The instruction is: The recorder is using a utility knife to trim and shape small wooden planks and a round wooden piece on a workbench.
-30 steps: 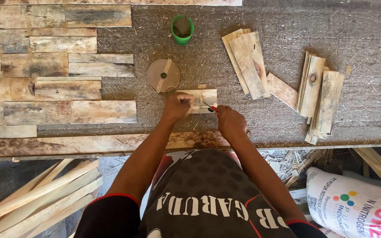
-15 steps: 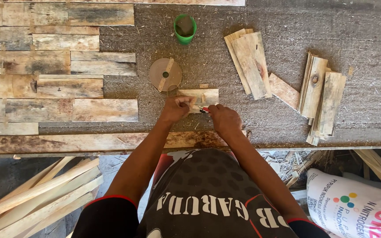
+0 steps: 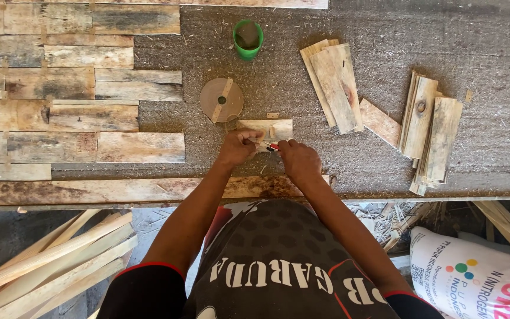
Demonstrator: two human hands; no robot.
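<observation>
A: While the head camera looks straight down, both hands meet over a small wooden piece (image 3: 265, 128) lying flat on the grey workbench (image 3: 385, 23), near its front edge. What does the left hand do?

B: Left hand (image 3: 238, 146) sits on the piece's lower left corner, fingers curled and pressing down on the wood. Pinned, not lifted.

A: And the right?

B: Right hand (image 3: 300, 160) is just beside it, fingers clenched around a small red-tipped tool (image 3: 273, 147). Only the red end shows between the two hands; I cannot tell what kind of tool it is. Its tip lies at the lower edge of the wooden piece.

A: Anything touching the piece?

B: A round wooden disc (image 3: 221, 100) with a slat across it and a dark centre hole lies just beyond, upper left, its edge about meeting the piece's corner. Farther back stands a green cup (image 3: 248, 39), well apart.

A: Other stock?

B: Right of the hands, a fanned stack of short boards (image 3: 334, 82); farther right, a second pile of boards (image 3: 432, 133), one with a knot. Left side of the bench: rows of weathered planks (image 3: 60, 106) laid flat side by side.

A: Below the bench?

B: Long pale slats (image 3: 48, 260) lower left, a white printed sack (image 3: 473, 277) lower right.
</observation>
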